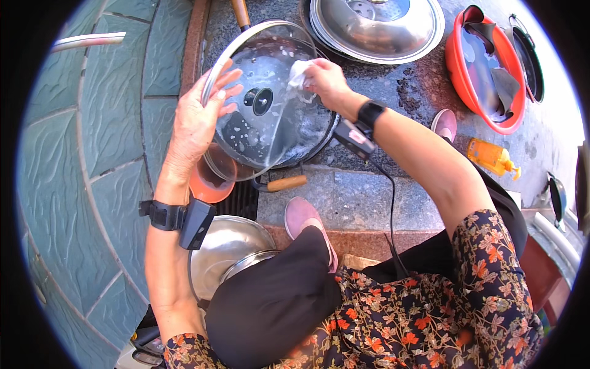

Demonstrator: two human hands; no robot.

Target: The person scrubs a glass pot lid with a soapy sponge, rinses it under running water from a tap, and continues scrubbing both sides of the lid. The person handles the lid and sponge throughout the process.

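Note:
My left hand [203, 108] holds the rim of a round glass pan lid [249, 133], its thumb and fingers around the metal edge. The lid is tilted over a dark wok [322, 133] with suds in it. White foam drops and a black knob [262, 101] show on the lid. In my right hand [327, 83] is a crumpled white cloth [300, 78], bunched between the fingers near the lid's right side. The wok has a wooden side handle [286, 183] at the near side and a wooden long handle [240, 14] at the far side.
An orange-red bowl [213, 187] lies below the lid, beside a drain grate [244, 200]. Metal lids [378, 32] are stacked beyond. At right are a red basin [516, 110] with water and dark cloth-like pieces, and an orange pump bottle [491, 157]. A steel basin [207, 263] stands near my knee.

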